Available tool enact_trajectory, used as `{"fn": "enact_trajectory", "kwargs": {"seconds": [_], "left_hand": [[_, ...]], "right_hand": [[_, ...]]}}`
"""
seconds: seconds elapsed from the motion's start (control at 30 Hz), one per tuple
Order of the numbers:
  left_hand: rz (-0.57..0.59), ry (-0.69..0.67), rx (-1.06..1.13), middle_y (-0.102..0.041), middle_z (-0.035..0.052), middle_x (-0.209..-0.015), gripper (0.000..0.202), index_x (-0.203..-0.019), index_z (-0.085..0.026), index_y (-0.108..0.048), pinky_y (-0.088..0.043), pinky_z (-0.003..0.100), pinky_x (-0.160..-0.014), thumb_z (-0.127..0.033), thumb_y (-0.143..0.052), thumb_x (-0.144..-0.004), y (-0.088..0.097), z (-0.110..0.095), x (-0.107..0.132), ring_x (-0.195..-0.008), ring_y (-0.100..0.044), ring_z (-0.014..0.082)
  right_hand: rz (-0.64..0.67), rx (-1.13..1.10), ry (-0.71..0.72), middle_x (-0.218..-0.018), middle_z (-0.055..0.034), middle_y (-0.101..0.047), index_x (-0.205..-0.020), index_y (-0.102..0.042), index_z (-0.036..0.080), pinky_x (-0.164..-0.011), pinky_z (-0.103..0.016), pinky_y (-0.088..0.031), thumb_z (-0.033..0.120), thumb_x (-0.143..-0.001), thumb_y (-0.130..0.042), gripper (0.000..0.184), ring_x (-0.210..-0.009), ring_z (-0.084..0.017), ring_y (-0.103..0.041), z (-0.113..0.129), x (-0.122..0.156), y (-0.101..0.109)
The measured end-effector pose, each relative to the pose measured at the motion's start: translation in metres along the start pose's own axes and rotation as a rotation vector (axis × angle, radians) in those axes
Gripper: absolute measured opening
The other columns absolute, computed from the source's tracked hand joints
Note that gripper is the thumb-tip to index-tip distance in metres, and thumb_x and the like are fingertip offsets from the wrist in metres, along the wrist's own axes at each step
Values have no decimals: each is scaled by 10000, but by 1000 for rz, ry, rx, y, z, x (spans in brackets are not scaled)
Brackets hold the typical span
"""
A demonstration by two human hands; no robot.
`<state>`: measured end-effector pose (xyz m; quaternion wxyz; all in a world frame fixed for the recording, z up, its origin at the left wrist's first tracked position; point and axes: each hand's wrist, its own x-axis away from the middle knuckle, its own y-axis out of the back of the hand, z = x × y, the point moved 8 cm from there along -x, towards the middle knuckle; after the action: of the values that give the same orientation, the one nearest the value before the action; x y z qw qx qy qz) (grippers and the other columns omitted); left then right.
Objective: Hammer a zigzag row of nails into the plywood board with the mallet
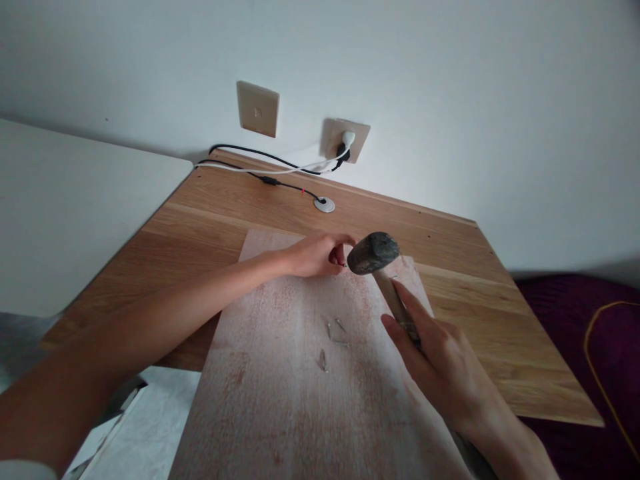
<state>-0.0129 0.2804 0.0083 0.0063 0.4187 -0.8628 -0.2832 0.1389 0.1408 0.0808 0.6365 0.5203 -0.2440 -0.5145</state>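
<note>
1. At three o'clock from the middle of the pale board, your right hand wraps around the handle of the hammer.
2. Swing to one o'clock: there's the hammer's dark head, tilted, just beside your left hand. I can't tell whether they touch.
3. Twelve o'clock now, and your left hand pinches together on a nail, mostly hidden, only a bit peeking out!
4. Near dead centre, several loose nails lie scattered across the board.
5. Under it all, your wooden table; at twelve, beyond the board, a white cable runs to the wall outlet.
</note>
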Motion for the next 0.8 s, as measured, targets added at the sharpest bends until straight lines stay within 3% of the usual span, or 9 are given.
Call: {"fn": "enact_trajectory", "kwargs": {"seconds": [0.17, 0.33, 0.53, 0.8], "left_hand": [[2, 0, 0, -752, 4, -836, 446, -1268, -145, -715, -496, 257, -707, -80, -738, -827, 0, 2, -1, -713, -674, 133], [4, -7, -7, -755, 5, -819, 487, -1287, -137, -712, -492, 257, -697, -68, -742, -807, 0, 3, -2, -707, -679, 139], [2, -20, -1, -770, 10, -858, 503, -1308, -161, -714, -501, 263, -724, -67, -728, -814, 0, 2, -1, -734, -692, 143], [8, -12, -15, -767, 12, -841, 496, -1301, -146, -723, -494, 258, -716, -57, -736, -813, 0, 1, -1, -722, -690, 144]], "right_hand": [[-8, 8, 15, -1228, -300, -824, -1476, -614, -91, -875, -411, -716, 351, -1151, -430, 579, -1043, -366, -859, -2, 3, -4], [16, 26, 21, -1190, -309, -828, -1477, -602, -105, -727, -399, -734, 347, -1153, -403, 590, -963, -371, -874, -5, 3, -9], [-10, 9, 21, -1256, -304, -810, -1481, -607, -81, -843, -420, -728, 342, -1144, -427, 570, -1067, -371, -852, -2, 1, -5], [13, 8, 3, -1208, -298, -833, -1487, -610, -69, -743, -422, -734, 337, -1146, -432, 559, -982, -384, -871, -3, 1, -11]]}}
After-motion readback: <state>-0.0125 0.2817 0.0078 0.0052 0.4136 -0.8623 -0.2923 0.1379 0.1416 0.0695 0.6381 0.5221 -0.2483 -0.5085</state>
